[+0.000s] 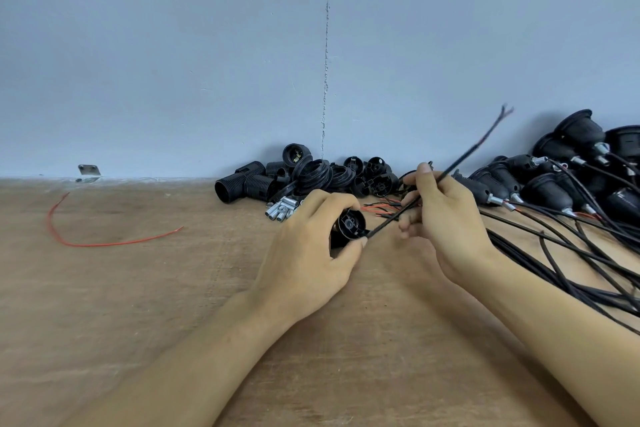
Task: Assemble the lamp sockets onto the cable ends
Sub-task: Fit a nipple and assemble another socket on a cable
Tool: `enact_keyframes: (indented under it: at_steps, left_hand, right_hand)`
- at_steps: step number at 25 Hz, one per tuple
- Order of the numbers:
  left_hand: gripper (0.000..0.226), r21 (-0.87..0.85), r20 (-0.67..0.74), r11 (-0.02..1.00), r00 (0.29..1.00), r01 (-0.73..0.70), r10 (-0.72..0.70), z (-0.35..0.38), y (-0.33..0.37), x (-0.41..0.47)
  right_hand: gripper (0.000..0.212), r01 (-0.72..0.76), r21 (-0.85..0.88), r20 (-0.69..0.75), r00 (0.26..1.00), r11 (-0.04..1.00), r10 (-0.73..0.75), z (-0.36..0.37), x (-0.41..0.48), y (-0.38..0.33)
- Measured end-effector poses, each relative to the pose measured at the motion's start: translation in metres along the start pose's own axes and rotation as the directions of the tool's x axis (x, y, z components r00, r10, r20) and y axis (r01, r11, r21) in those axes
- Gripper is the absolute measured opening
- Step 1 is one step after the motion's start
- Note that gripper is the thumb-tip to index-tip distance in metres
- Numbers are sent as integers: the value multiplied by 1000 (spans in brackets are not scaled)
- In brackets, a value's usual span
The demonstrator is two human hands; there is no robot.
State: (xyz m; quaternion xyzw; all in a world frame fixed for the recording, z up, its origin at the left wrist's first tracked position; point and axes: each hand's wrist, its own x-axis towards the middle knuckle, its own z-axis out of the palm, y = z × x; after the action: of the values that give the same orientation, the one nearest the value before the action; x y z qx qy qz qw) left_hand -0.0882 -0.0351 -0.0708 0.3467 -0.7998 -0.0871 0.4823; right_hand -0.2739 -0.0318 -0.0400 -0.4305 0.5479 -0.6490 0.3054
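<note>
While the left hand (311, 246) grips the socket (349, 224), the right hand (446, 218) pinches the cable (478, 146) rising from it. A slack pinch could let the cable slip out, or its split tip snag.

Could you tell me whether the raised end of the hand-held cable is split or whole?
Split: the cable held by the right hand forks into two short strands at its raised tip.

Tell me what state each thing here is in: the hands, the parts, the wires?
left hand: gripping the socket
socket: held, cable running to it
right hand: pinching the cable
cable: raised, split end free
red wire: lying loose, apart
wired sockets: heaped at right
</note>
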Motion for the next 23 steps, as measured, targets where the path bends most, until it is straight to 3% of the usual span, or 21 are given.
enact_keyframes:
  at_steps: [4, 6, 10, 18, 23]
  left_hand:
    - [35, 1, 27, 999, 999, 46, -46, 0, -2, 0]
    - [36, -15, 40, 999, 998, 48, -47, 1, -3, 0]
    - [37, -67, 35, 994, 996, 89, -86, 1, -5, 1]
    - [37, -11, 49, 998, 997, 66, -65, -1, -2, 1]
    - [43, -40, 58, 996, 995, 80, -78, 0, -4, 0]
  right_hand:
    - [33, -212, 297, 38, 977, 931, 210, -2, 6, -3]
    - [34, -258, 353, 53, 965, 899, 256, -1, 7, -1]
    - [35, -216, 343, -27, 970, 914, 240, -2, 8, -3]
    - [32, -111, 349, -169, 969, 931, 179, -7, 11, -6]
    - [28, -119, 372, -130, 975, 921, 178, -6, 10, -7]
